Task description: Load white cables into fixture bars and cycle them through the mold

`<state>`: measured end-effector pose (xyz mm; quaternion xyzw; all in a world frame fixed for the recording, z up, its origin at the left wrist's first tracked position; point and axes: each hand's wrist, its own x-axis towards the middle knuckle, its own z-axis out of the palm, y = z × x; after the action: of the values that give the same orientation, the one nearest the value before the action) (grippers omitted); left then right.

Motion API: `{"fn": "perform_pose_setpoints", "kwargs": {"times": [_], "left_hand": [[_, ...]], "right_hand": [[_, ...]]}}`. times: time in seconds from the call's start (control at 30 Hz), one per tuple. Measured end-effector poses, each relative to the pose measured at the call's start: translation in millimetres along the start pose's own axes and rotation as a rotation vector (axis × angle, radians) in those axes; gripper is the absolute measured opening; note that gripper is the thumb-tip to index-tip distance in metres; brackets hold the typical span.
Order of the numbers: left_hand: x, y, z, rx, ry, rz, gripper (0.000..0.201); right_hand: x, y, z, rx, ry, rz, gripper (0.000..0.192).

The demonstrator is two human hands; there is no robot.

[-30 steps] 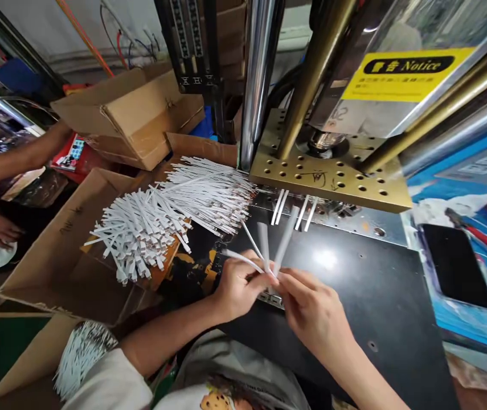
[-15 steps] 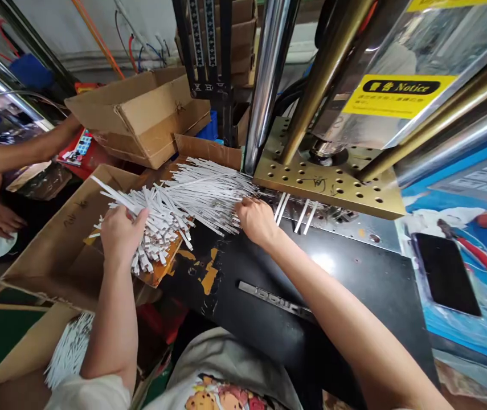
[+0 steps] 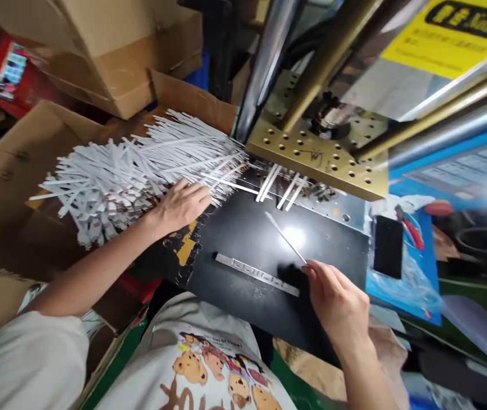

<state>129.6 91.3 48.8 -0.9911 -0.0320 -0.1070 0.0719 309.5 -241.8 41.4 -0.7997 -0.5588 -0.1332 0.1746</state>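
we see our right hand point(image 3: 339, 302) over the near edge of the black plate point(image 3: 332, 250), its fingertips point(image 3: 309, 270) pinched shut on the near end of one thin white strip point(image 3: 285, 237). the strip runs up and away from the fingers, slanting toward the four white strips point(image 3: 281, 188) that stick out from under the brass perforated plate point(image 3: 315, 156); its far end stops short of them. just left of our right fingertips a narrow metal bar point(image 3: 256, 274) lies flat on the black plate.

our left hand point(image 3: 181, 204) rests palm down on the near edge of the heap of white strips point(image 3: 132, 171), fingers spread loosely and touching the strips; we cannot tell whether they grip any. the heap sits over a cardboard box point(image 3: 8, 171). a dark phone point(image 3: 387, 246) lies to the right.
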Motion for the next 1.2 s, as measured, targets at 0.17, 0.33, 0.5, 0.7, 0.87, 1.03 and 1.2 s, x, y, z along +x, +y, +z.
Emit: {"fn": "perform_pose_setpoints", "kwargs": {"times": [0.17,0.33,0.5,0.7,0.87,1.03,1.2], "left_hand": [[15.9,-6.9,-30.4,-0.294,0.305,-0.118,0.018],[23.0,0.6,-44.9,-0.236,0.117,0.048,0.012],[7.2,3.0,-16.2,0.006,-0.103,0.098,0.011],[-8.0,-13.2,-8.1,0.085,-0.056,0.136,0.017],[-15.1,-16.6,-24.2,-0.189,0.203,-0.002,0.015],[1.9,-8.7,-62.9,-0.865,0.7,-0.146,0.011],[31.3,10.5,-103.2,-1.18,0.983,-0.319,0.02]], "right_hand": [[-22.3,-37.0,7.2,0.4,0.028,0.14,0.01],[-21.2,-48.4,18.4,0.569,0.006,0.104,0.011],[-12.6,-48.0,15.0,0.499,-0.093,0.003,0.009],[-6.8,-52.4,12.3,0.398,-0.135,-0.066,0.011],[28.0,-28.7,-1.9,0.509,-0.517,-0.172,0.025],[104.0,1.3,16.2,0.298,-0.466,-0.019,0.021],[164.1,1.5,59.3,-0.039,-0.414,0.153,0.021]]}}
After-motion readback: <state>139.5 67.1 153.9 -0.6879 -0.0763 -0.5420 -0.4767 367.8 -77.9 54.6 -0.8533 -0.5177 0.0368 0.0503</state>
